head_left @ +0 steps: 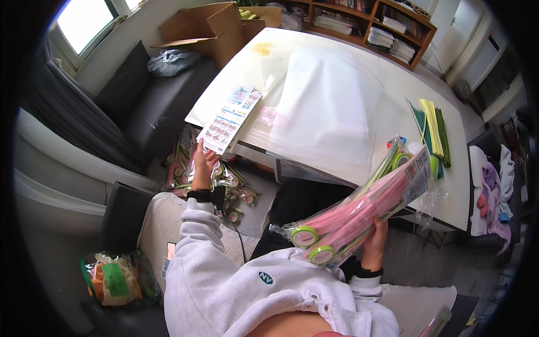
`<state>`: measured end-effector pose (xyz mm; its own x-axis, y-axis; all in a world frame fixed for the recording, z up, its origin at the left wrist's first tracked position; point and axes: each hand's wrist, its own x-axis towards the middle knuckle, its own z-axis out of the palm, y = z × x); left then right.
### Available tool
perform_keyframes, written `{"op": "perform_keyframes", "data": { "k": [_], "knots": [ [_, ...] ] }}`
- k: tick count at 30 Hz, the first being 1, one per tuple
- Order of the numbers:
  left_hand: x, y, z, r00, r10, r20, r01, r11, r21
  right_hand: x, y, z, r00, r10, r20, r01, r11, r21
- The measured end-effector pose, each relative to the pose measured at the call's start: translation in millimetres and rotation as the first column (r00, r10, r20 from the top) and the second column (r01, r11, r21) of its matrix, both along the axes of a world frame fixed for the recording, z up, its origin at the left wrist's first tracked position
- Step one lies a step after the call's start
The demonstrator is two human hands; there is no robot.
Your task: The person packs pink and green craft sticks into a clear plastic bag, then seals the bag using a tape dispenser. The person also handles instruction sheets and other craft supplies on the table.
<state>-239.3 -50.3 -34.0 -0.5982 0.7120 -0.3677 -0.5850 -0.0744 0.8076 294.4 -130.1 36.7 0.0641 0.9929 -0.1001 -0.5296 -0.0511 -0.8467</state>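
In my right hand are clear plastic packs of long pink strips, with green-rimmed tape rolls and printed cards inside. They slant over my lap and the table's front edge. My left hand, fingers spread, touches the near end of a stack of printed instruction sheets at the table's left edge. Whether it grips a sheet cannot be told. Clear plastic bags lie flat across the middle of the white table, with some pink strips under or within them.
Yellow and green strips lie on the table's right side. Many filled packs are heaped on the floor at left, below the table. A cardboard box stands beyond the black sofa. Clothes rest on a chair at right.
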Motion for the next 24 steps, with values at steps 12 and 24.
{"op": "perform_keyframes", "data": {
  "k": [12,24],
  "knots": [
    [-41,99,-26,0.972,0.214,-0.095,-0.203,0.972,0.116,13,-16,3,0.993,-0.104,0.062,0.102,0.994,0.032],
    [63,92,80,-0.239,-0.347,-0.907,-0.28,0.919,-0.278,28,-15,-8,0.988,-0.151,0.036,0.151,0.988,-0.001]
  ]
}}
